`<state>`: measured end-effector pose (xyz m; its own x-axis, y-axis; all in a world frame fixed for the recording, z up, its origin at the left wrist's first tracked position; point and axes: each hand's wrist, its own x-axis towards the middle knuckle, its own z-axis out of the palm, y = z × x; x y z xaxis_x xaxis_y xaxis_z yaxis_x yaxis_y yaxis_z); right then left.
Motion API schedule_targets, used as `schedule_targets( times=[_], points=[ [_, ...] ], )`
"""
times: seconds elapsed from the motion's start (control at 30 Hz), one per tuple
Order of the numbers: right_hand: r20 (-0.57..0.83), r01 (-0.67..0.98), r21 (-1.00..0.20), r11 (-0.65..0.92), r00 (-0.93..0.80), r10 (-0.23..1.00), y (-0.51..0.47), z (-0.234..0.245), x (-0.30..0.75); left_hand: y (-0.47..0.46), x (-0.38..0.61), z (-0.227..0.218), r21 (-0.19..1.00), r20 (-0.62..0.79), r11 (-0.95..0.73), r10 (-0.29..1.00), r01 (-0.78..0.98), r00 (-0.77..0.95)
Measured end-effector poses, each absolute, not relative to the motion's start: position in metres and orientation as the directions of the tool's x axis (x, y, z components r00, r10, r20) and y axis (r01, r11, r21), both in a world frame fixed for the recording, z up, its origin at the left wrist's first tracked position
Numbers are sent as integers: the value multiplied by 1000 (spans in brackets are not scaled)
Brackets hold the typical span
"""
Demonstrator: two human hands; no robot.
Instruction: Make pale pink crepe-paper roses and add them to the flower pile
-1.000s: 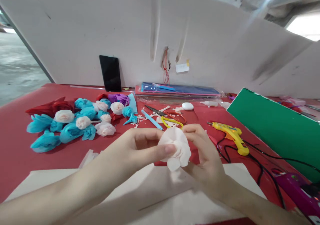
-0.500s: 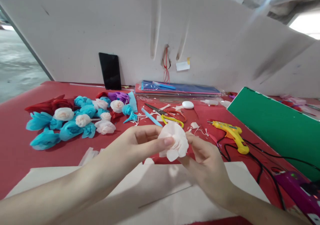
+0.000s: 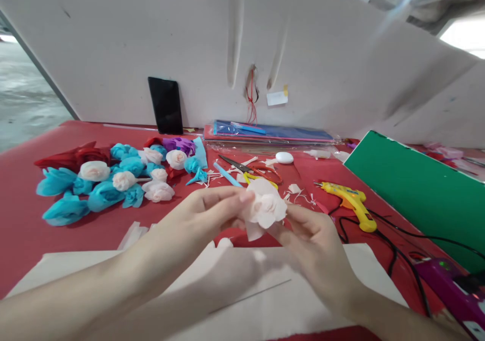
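A pale pink paper flower (image 3: 267, 207) is held up between my two hands, above a white sheet (image 3: 182, 285) on the red table. My left hand (image 3: 220, 207) pinches the petals at its left side, thumb on the upper edge. From the right and below, my right hand (image 3: 308, 230) has its fingers closed round the flower's base, which is mostly hidden. Just behind the flower lie scissors (image 3: 267, 172) with red and yellow handles, partly covered by it. A thin dark line or wire (image 3: 250, 296) runs across the sheet below my hands.
Finished-looking paper flowers (image 3: 108, 194) in blue, pink, red and purple are heaped at left. A yellow glue gun (image 3: 350, 202) with black cables lies at right, beside a green board (image 3: 417, 194) and a purple power strip (image 3: 447, 285). A black phone (image 3: 165, 106) leans against the wall.
The flower has tilted and turned, so its rolled centre now faces me more. My left thumb has moved from near the centre up to the petals' upper left edge.
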<state>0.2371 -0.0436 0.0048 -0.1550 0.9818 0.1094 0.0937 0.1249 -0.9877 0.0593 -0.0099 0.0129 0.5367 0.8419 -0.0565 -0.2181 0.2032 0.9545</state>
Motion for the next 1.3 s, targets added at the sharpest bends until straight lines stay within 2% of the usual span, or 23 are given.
schedule_targets(
  times=[0.13, 0.33, 0.43, 0.57, 0.67, 0.77, 0.83, 0.93, 1.0, 1.13, 1.3],
  points=[
    [22, -153, -988, 2, -130, 991, -41, 5, 237, -9, 63, 10, 878, -3, 249, 857, -409, 515],
    [-39, -326, -940, -96, -176, 984, -46, 5, 233, -15, 64, 7, 948, -38, 171, 899, -268, 437],
    [-49, -361, -924, -127, -216, 975, -48, 5, 231, -18, 66, 8, 925, -23, 199, 879, -324, 476],
    [-84, -378, -912, -157, -201, 976, -49, 5, 228, -18, 70, 10, 900, -38, 246, 867, -361, 496],
    [-91, -367, -919, -147, -167, 982, -49, 4, 228, -18, 72, 10, 926, -40, 207, 886, -317, 462],
    [-83, -333, -938, -101, -68, 994, -49, 4, 229, -21, 72, 8, 977, 34, 40, 941, -210, 337],
    [-60, -313, -948, -54, 11, 998, -49, 4, 229, -28, 71, 7, 988, 151, -135, 957, -80, 246],
    [-23, -274, -962, -2, 76, 997, -48, 3, 229, -43, 71, 4, 919, 320, -373, 895, 128, 309],
    [-5, -255, -967, 21, 97, 995, -47, 3, 229, -54, 71, 1, 887, 356, -425, 878, 181, 320],
    [-1, -213, -977, 31, 149, 989, -48, 3, 228, -69, 73, 0, 868, 401, -469, 857, 167, 325],
    [-11, -212, -977, 20, 141, 990, -51, 4, 230, -66, 75, -2, 894, 404, -447, 822, 14, 400]
  ],
)
